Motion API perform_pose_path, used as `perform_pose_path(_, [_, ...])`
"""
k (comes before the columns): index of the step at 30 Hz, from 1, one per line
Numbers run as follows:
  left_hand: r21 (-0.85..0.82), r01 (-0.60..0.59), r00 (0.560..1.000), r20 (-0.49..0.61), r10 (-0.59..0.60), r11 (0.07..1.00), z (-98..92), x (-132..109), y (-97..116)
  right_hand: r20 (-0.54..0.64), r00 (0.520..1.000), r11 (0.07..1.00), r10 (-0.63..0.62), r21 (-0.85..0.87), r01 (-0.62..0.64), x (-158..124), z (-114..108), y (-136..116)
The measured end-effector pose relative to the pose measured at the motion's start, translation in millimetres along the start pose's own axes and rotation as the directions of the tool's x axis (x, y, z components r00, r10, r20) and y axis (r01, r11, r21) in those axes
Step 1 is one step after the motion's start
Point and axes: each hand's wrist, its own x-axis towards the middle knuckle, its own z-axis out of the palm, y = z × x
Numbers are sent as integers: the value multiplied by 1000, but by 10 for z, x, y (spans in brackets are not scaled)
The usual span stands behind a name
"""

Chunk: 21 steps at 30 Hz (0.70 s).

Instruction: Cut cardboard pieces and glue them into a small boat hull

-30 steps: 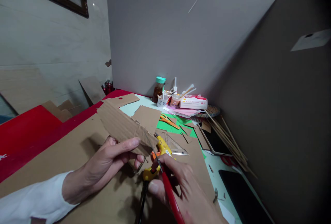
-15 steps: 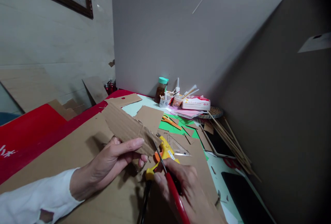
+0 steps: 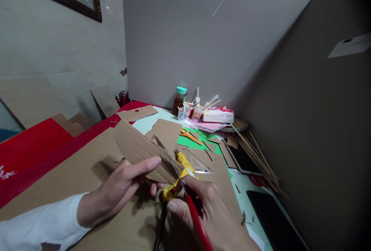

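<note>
My left hand (image 3: 124, 181) grips a tapering piece of corrugated cardboard (image 3: 139, 142), thumb on top and fingers beneath. A narrow torn strip curls up along its far edge. In my right hand (image 3: 205, 208) is a red-handled cutting tool (image 3: 197, 220) with a slim metal blade. That blade lies against the cardboard's right end; the exact kind of tool is partly hidden by my fingers. Just behind, a yellow glue gun (image 3: 183, 162) rests on the cardboard sheet (image 3: 87, 166), partly covered by the held piece and my right hand.
Orange scissors (image 3: 191, 135), a clear set square (image 3: 198, 162) and cardboard scraps lie beyond my hands. Cups (image 3: 197, 112), a green-lidded jar (image 3: 179, 100) and a tissue pack (image 3: 218, 115) stand at the back. Wooden sticks (image 3: 255, 154), a tablet (image 3: 242, 160) and a black slab (image 3: 272, 216) are right.
The blade has shifted slightly on the cardboard, and the strip at its far edge stands up more. The cardboard's right end reaches further right. My right thumb has spread outward.
</note>
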Motion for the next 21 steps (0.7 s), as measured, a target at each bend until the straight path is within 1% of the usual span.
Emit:
perform_pose_path(3, [14, 17, 999, 30, -18, 1000, 26, -57, -8, 66, 997, 998, -27, 63, 23, -4, -32, -28])
perform_pose_path(5, [13, 32, 998, 47, -33, 999, 26, -84, -5, 72, 996, 996, -56, 67, 51, -25, -43, -33])
perform_pose_path(10, [18, 42, 996, 77, -43, 999, -7, -99, 4, 2, 995, 995, -100, -24, 100, -66, -26, -14])
perform_pose_path(12, [33, 49, 996, 71, -51, 998, -13, -101, -8, -14, 997, 997, -79, -17, 79, -63, -8, -14])
perform_pose_path(14, [52, 74, 995, 69, -77, 996, -13, -111, -34, -31, 999, 999, -33, 24, 34, -56, 10, -18])
perform_pose_path(16, [81, 97, 991, 84, -104, 992, -10, -127, -68, -64, 998, 999, -3, 42, 6, -54, 23, -25])
perform_pose_path(18, [114, 93, 989, 101, -105, 989, -11, -140, -96, -87, 996, 998, -37, 47, 41, -59, 24, -33])
perform_pose_path(21, [132, 86, 988, 115, -102, 987, -19, -146, -116, -54, 993, 993, -100, 54, 103, -69, 1, -46])
